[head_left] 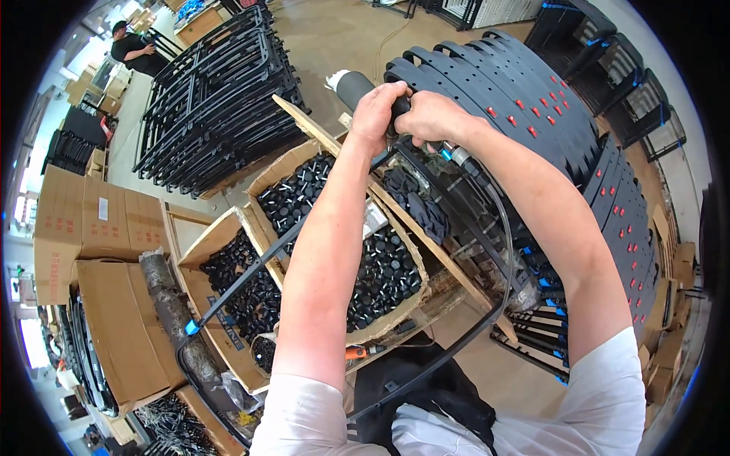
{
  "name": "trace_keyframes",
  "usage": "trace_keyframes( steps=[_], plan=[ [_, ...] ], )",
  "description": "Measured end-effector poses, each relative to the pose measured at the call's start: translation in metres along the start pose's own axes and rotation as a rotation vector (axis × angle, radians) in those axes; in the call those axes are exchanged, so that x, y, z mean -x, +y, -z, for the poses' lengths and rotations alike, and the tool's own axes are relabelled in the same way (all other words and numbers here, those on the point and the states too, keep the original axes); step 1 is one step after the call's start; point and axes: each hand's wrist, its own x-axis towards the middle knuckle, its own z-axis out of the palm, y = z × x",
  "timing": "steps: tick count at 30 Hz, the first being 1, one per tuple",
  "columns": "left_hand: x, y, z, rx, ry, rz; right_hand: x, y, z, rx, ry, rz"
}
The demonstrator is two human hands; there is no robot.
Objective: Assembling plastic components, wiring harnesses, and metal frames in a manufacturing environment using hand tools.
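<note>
A dark grey foam sleeve point(352, 89) with a ragged white end juts out to the far left of my hands. My left hand point(374, 112) is closed round its near end. Pressed against it, my right hand point(433, 119) is closed too, and most of what its fingers hold is hidden. Below its wrist shows a metal air-hose coupling point(465, 159) with a blue ring. A bent black metal tube frame point(262, 262) runs from under my hands to both sides, with a blue wrap point(192, 327) at its left corner.
Cardboard boxes of black round-headed screw feet point(384, 266) and small black parts point(243, 281) stand below my arms, beside a wooden rail point(426, 235). Stacked black frames point(220, 99) rise at the far left, curved black panels point(502, 91) at right. Another person point(133, 49) handles frames at the back.
</note>
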Motion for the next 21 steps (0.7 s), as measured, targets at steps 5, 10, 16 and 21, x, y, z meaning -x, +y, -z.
trace_keyframes(
  steps=[5,10,16,21],
  plan=[
    [-0.005,-0.003,0.0,0.02,0.023,-0.035,-0.009,0.0,0.004,0.004,-0.058,-0.011],
    [-0.003,-0.007,0.0,0.043,0.029,-0.073,-0.016,0.001,-0.002,0.041,-0.051,0.002],
    [0.006,-0.013,0.006,0.029,0.063,-0.092,-0.012,-0.001,-0.005,0.068,-0.115,0.037],
    [0.004,-0.021,0.008,-0.031,0.1,-0.134,-0.02,-0.001,-0.008,0.094,-0.176,-0.018]
  ],
)
